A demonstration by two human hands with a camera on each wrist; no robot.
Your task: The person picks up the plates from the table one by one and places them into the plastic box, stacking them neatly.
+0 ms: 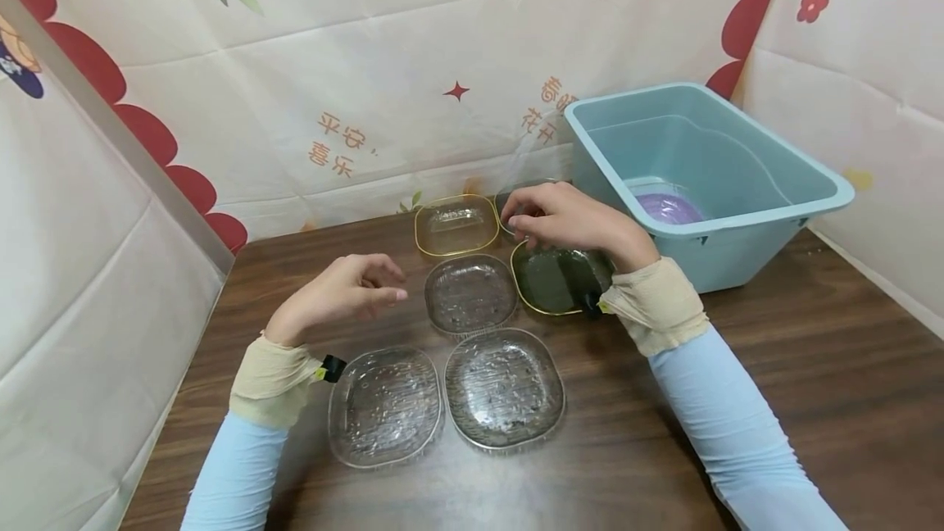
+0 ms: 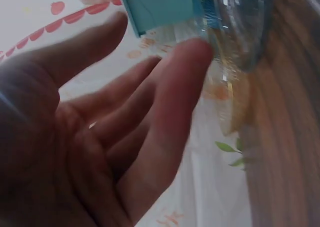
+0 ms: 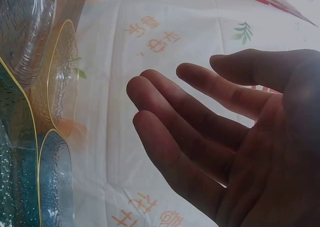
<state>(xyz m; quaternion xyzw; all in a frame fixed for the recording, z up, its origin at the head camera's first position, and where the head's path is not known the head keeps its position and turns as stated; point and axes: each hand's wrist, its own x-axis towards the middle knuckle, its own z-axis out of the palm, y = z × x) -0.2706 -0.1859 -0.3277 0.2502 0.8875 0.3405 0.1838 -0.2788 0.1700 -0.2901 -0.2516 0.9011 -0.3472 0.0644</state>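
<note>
My left hand hovers above the table, left of a clear grey plastic tray, its fingers loosely bent around nothing. My right hand, likewise holding nothing, hangs over a dark green tray with a yellow rim. Behind them are a clear yellow-rimmed tray and another tray, which the right hand partly hides. Nearer the front, two larger clear trays lie side by side. In the right wrist view the right fingers are relaxed and apart from the trays.
A light blue plastic bin stands at the back right, with a purple item at its bottom. A printed white cloth hangs behind the brown wooden table and along both sides.
</note>
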